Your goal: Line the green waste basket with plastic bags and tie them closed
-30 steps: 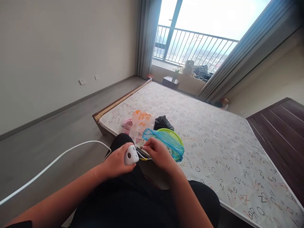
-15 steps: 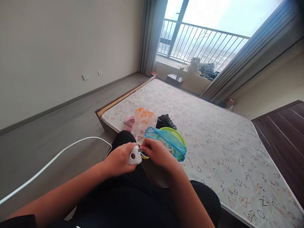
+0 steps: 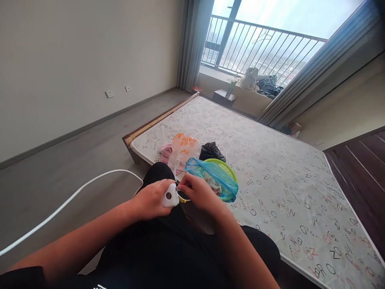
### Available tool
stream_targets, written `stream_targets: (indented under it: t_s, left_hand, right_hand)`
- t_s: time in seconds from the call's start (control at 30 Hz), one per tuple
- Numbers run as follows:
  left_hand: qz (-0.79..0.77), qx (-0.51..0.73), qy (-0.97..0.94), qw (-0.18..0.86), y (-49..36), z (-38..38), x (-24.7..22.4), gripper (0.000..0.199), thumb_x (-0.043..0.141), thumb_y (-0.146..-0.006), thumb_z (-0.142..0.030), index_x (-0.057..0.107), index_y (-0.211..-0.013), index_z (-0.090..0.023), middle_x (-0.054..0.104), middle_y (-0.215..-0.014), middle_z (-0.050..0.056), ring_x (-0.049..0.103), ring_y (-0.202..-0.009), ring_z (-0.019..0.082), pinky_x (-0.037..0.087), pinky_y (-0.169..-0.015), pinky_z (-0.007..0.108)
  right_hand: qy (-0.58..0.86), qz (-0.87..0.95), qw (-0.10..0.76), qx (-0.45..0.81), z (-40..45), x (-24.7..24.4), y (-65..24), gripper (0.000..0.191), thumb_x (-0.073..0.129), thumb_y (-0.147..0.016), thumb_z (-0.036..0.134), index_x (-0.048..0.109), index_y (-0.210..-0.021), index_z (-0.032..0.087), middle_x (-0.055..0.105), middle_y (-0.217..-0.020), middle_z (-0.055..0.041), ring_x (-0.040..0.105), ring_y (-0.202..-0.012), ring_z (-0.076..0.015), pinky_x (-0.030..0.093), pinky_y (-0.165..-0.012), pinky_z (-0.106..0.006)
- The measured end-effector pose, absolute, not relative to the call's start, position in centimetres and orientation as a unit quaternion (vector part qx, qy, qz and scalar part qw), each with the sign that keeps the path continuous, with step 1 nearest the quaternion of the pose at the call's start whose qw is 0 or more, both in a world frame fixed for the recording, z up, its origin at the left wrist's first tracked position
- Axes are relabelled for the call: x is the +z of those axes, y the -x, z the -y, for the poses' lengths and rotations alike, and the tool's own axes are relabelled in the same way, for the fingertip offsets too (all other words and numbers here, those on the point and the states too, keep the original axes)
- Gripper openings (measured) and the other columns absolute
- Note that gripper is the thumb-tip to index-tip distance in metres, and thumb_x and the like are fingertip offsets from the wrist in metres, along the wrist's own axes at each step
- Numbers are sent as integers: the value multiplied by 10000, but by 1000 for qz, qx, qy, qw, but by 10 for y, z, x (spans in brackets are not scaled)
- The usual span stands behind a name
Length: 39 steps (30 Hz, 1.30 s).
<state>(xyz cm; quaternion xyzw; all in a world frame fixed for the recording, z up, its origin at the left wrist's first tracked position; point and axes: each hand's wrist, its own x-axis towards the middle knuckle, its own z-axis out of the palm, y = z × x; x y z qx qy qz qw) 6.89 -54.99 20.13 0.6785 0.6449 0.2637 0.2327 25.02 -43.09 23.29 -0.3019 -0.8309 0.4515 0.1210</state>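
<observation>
My left hand (image 3: 154,197) is wrapped round a white plastic device (image 3: 171,196) with a round hole near its end; the rest of it is hidden in the palm. A thick white cable (image 3: 78,190) arcs in from the left and passes behind that hand. At the device's right edge, my right hand (image 3: 197,190) pinches the end of a thin white cord (image 3: 184,196), which loops under the fingers. What the fingertips press on is too small to make out. A bit of yellow (image 3: 182,200) shows below the cord. Both hands are above my lap.
On the lettered mattress (image 3: 270,168) ahead lie a pink cloth (image 3: 165,153), an orange-printed plastic bag (image 3: 185,147), a black bag (image 3: 213,151) and a green basket (image 3: 223,165) with a blue bag (image 3: 222,182) over it. Wall sockets (image 3: 110,94) sit at the left.
The view has shifted slightly, so the room sits a little differently in it. Both hands keep nearly the same hold on the white device and cord, with the device turned slightly.
</observation>
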Motion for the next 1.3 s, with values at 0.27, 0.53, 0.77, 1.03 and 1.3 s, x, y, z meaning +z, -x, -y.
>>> stream_targets:
  t_s: [0.27,0.53,0.77,1.03,1.3]
  left_hand:
    - [-615,262,-655,352,-68,552,227,565,710,-694,-218,571,-1241,-229,671,-1022,11,636,-856,192,502,-770,288]
    - [-584,227,-657,421,-61,555,242,595,734,-671,-222,556,-1239,-232,656,-1024,1,622,-856,185,495,-744,272]
    - [-561,203,-660,457,-58,556,246,654,767,-653,-242,552,-1271,-241,669,-1069,-2,636,-910,197,498,-772,265]
    - [-554,182,-659,475,-57,559,250,621,765,-651,-265,571,-1241,-241,672,-1037,-1,646,-889,201,482,-714,252]
    - [-561,178,-663,462,-63,560,247,573,751,-650,-257,595,-1201,-245,683,-1032,1,654,-896,206,478,-711,254]
  right_hand:
    - [256,863,210,382,432,249,-271,86,622,-973,209,690,-924,227,718,-887,-1,619,-801,-147,438,-739,-261]
    - [121,935,194,272,440,235,-280,204,532,-991,122,696,-1043,232,652,-944,-43,575,-822,-159,450,-750,-279]
    - [74,957,184,213,447,252,-285,239,602,-922,82,658,-1112,216,637,-1027,-56,566,-924,-197,493,-842,-321]
    - [59,973,142,171,451,258,-288,140,618,-958,137,659,-1065,217,616,-1033,-55,565,-940,-199,498,-837,-318]
    - [33,983,103,149,455,261,-284,72,571,-1009,179,632,-984,208,596,-971,-48,526,-877,-181,480,-770,-297]
